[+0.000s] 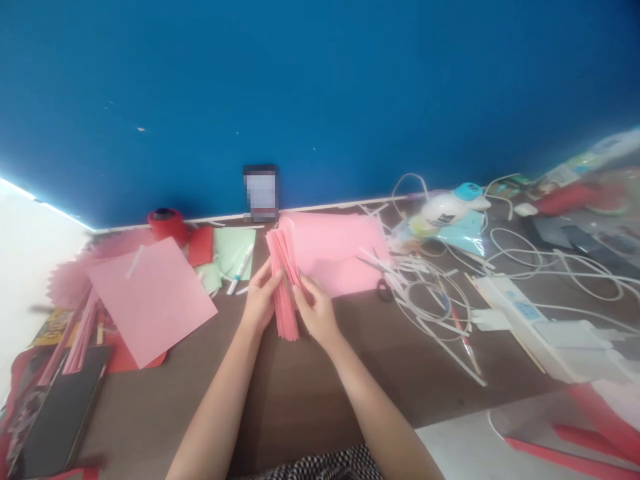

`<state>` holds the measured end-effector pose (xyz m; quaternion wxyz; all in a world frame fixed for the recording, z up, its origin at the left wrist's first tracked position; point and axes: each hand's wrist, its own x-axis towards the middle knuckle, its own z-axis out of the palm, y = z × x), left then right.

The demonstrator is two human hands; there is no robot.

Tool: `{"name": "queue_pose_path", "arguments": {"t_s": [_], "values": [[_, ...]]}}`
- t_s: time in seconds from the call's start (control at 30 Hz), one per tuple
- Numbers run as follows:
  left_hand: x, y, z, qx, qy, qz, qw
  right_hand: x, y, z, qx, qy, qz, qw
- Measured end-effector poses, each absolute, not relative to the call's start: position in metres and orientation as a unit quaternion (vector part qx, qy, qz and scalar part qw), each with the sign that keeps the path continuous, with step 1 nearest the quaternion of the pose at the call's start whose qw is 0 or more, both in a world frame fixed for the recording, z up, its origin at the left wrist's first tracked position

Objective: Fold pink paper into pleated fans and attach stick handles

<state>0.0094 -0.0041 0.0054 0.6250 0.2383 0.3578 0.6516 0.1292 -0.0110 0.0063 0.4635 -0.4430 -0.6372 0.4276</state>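
A narrow bundle of accordion-folded pink paper stands slanted between my two hands, over the dark table. My left hand grips its left side, thumb across the front. On the other side, my right hand pinches the folds near the upper middle, where the pleats part a little. Behind the bundle lie large pink paper sheets. A white marker with a blue end rests on pale green paper, just left of my left hand. Scissors with dark handles lie partly under white paper strips.
At left are a square pink sheet, pink pleated fans, a red roll and a dark phone. Another device leans on the blue wall. Rightward are tangled white strips, a glue bottle and a white power strip.
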Motion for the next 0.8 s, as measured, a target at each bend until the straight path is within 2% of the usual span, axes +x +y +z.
{"name": "queue_pose_path", "arguments": {"t_s": [0.8], "values": [[0.0094,-0.0039,0.0031,0.247,0.367,0.652,0.616,0.1237,-0.0147,0.0052,-0.456,-0.524,0.531,0.485]]}}
